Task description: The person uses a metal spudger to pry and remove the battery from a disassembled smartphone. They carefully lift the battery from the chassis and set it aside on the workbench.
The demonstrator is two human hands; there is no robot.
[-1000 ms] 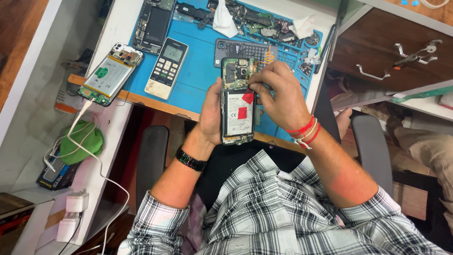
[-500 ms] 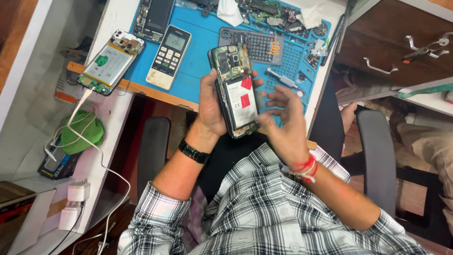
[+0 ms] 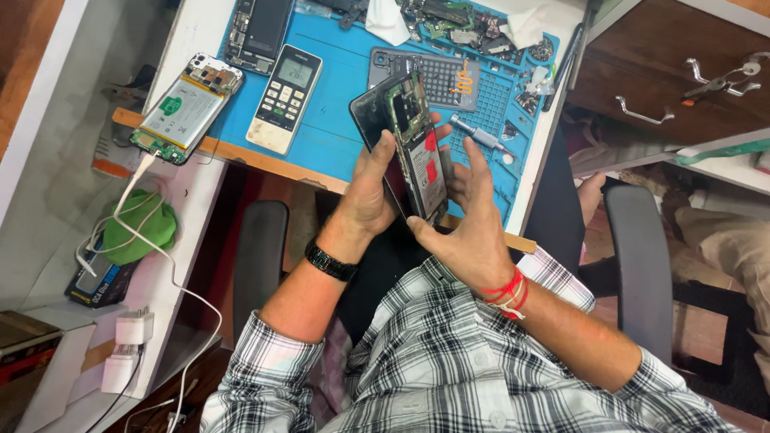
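Looking down at a phone teardown here. The left hand (image 3: 370, 188) is gripping an opened black smartphone with its back cover off (image 3: 409, 144), fingers wrapped around the left edge and thumb side pressing the frame, holding it tilted up above the near edge of the bench (image 3: 192, 32). The right hand (image 3: 472, 220) is sitting at about 4 o'clock from the phone, fingers spread and curled, fingertips touching the phone's right edge and lower corner; I can't tell if it's pinching anything small.

As for how far along it looks: the rear cover is already off, with the green circuit board at the top and the black battery with red labels fully exposed. The battery and board are still sitting in the frame, so I'd guess the inner parts are yet to come out.

Around it: a blue silicone repair mat (image 3: 345, 120) is lying on the bench. At 10 o'clock from the phone there's a white remote-style device with a small screen and keypad (image 3: 284, 99), and further out at 9 o'clock another opened white phone with a pale green battery (image 3: 186, 108), a white cable running off it. A grey metal screwdriver (image 3: 480, 134) is lying on the mat at 3 o'clock, just beside the right fingers.
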